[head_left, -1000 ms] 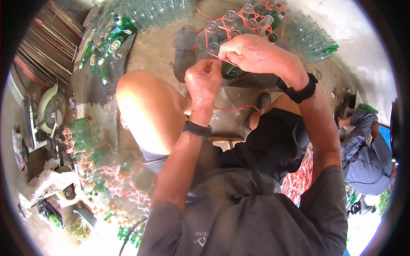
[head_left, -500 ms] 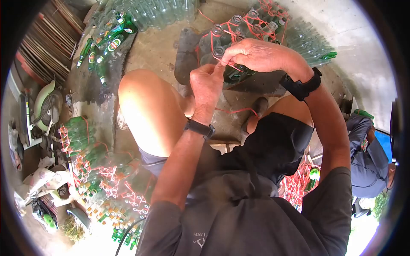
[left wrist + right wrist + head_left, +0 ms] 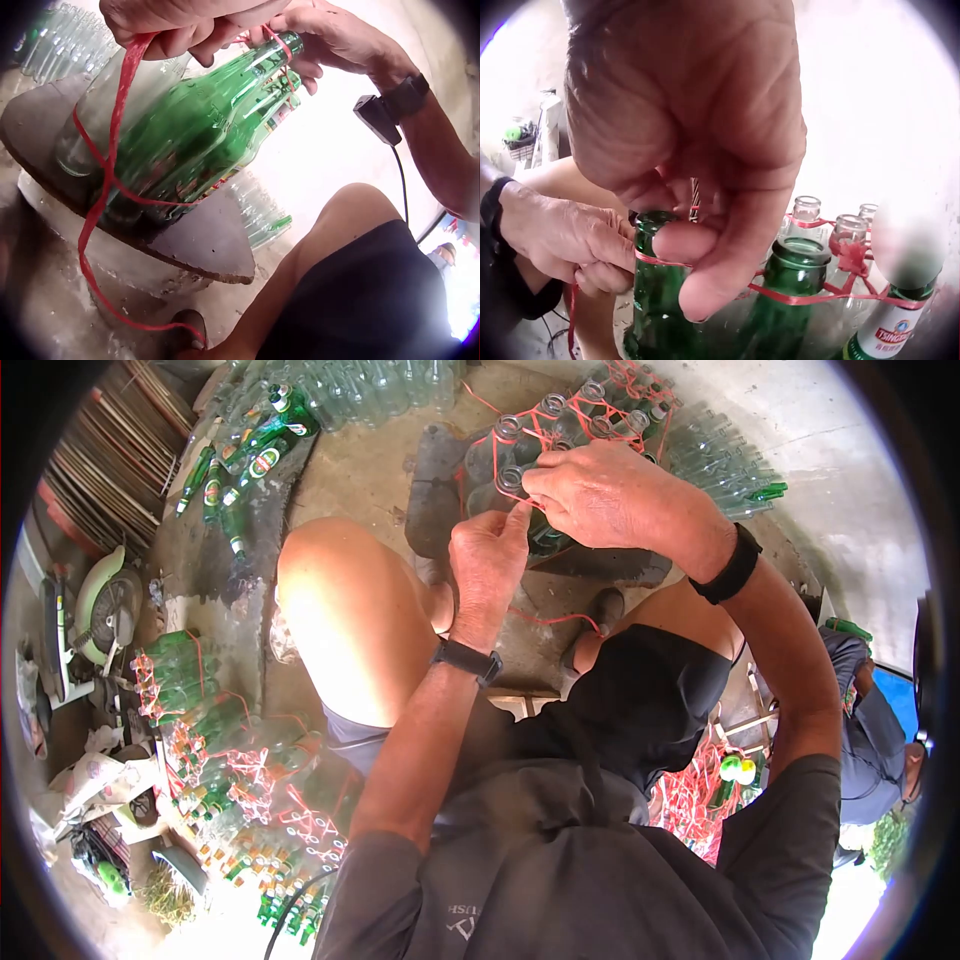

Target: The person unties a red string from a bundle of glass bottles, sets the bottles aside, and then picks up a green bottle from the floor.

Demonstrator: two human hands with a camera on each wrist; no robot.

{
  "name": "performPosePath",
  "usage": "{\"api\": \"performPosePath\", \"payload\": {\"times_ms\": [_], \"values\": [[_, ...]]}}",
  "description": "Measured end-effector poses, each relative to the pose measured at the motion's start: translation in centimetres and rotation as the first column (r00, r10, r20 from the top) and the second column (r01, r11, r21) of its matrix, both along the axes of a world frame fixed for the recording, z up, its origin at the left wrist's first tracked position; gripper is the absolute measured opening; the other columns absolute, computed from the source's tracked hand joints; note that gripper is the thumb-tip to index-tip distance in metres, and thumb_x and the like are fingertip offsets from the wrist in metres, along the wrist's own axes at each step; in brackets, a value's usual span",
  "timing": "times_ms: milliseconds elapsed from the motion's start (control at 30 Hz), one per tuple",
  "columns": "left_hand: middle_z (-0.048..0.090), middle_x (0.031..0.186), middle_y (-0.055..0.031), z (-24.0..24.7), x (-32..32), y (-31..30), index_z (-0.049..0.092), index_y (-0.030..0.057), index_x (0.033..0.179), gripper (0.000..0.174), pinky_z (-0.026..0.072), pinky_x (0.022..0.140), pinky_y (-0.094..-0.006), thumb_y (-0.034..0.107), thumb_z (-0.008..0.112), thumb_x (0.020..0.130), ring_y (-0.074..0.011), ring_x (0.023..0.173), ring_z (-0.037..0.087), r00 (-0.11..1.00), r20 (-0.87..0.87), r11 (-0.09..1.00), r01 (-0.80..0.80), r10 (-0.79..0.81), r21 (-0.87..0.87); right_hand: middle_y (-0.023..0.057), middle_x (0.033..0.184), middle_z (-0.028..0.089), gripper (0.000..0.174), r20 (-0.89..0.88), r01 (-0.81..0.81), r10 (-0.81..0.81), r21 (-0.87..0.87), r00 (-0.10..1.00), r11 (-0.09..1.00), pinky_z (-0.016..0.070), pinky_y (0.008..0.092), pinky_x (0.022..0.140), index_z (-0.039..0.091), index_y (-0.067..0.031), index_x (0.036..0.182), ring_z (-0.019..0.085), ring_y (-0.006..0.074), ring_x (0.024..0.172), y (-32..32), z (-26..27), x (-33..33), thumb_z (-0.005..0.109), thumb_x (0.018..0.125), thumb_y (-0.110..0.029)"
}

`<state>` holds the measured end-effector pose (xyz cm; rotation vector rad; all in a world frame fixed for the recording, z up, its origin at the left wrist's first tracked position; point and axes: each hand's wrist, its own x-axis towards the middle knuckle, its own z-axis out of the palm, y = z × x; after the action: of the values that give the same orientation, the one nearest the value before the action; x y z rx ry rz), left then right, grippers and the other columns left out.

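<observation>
My left hand [image 3: 490, 560] pinches a red plastic string [image 3: 112, 161] near the neck of a green glass bottle [image 3: 184, 124]. The loose tail hangs down toward the floor. Beside it, my right hand [image 3: 610, 490] has its fingers curled at the same neck, with the string [image 3: 660, 262] running between thumb and finger. A thin twisted metallic piece [image 3: 695, 199] shows behind those fingers, partly hidden by the palm. The string loops round the necks of several clear bottles [image 3: 806, 210] and green bottles [image 3: 799, 262], standing grouped on a dark slab [image 3: 202, 240].
More clear bottles [image 3: 720, 465] stand behind the group, others [image 3: 370, 385] at the back left. Labelled green bottles [image 3: 265, 460] lie on the left. Tied bundles [image 3: 185, 675] stand lower left. A pile of red string [image 3: 690, 790] lies at my right, near another person [image 3: 870, 750].
My right hand has shifted slightly right and turned over the bottle neck. The left hand has stayed close to it, moving slightly right and still pinching the string.
</observation>
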<state>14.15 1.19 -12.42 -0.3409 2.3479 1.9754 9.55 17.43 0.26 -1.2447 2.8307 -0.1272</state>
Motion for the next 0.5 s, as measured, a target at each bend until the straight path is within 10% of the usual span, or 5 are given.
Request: {"api": "performPosePath", "payload": {"times_ms": [100, 200, 400, 500], "values": [[0.052, 0.063, 0.0067, -0.3, 0.0, -0.3, 0.073, -0.0048, 0.076, 0.045, 0.0381, 0.054, -0.0298, 0.032, 0.08, 0.101, -0.004, 0.063, 0.042, 0.999, -0.018, 0.999, 0.031, -0.031, 0.008, 0.02, 0.083, 0.074, 0.015, 0.004, -0.012, 0.011, 0.102, 1.0, 0.995, 0.0609, 0.0503, 0.072, 0.071, -0.0031, 0.089, 0.075, 0.0397, 0.082, -0.2, 0.7, -0.5, 0.066, 0.09, -0.017], [0.068, 0.064, -0.0142, -0.3, 0.0, -0.5, 0.075, -0.0051, 0.083, 0.04, 0.053, 0.062, -0.0403, 0.032, 0.08, 0.098, -0.0207, 0.057, 0.06, 0.999, -0.013, 0.999, 0.043, -0.043, -0.017, 0.0195, 0.081, 0.075, 0.015, -0.014, -0.027, 0.029, 0.127, 0.999, 0.992, 0.0604, 0.0518, 0.071, 0.072, -0.0039, 0.09, 0.075, 0.0409, 0.08, -0.6, 1.6, -0.7, 0.066, 0.088, -0.017], [0.068, 0.065, -0.0127, 0.3, 0.0, -1.0, 0.076, -0.0063, 0.085, 0.038, 0.0518, 0.061, -0.0365, 0.029, 0.081, 0.098, -0.0149, 0.059, 0.057, 0.997, -0.031, 0.998, 0.07, -0.07, -0.005, 0.0212, 0.081, 0.074, 0.017, 0.105, -0.001, -0.017, 0.162, 0.994, 0.987, 0.0591, 0.0538, 0.071, 0.074, -0.0028, 0.086, 0.074, 0.0433, 0.078, -0.8, 2.1, -1.9, 0.064, 0.084, -0.016], [0.053, 0.068, 0.008, 0.3, 0.1, -1.1, 0.076, -0.0043, 0.084, 0.042, 0.039, 0.057, -0.0281, 0.033, 0.078, 0.102, -0.0035, 0.066, 0.043, 0.997, -0.05, 0.996, 0.069, -0.066, 0.064, 0.0224, 0.077, 0.072, 0.016, 0.137, -0.009, -0.018, 0.199, 0.99, 0.98, 0.0584, 0.0532, 0.069, 0.074, -0.0018, 0.083, 0.073, 0.0433, 0.077, -1.1, 2.1, -2.4, 0.063, 0.082, -0.014]]}}
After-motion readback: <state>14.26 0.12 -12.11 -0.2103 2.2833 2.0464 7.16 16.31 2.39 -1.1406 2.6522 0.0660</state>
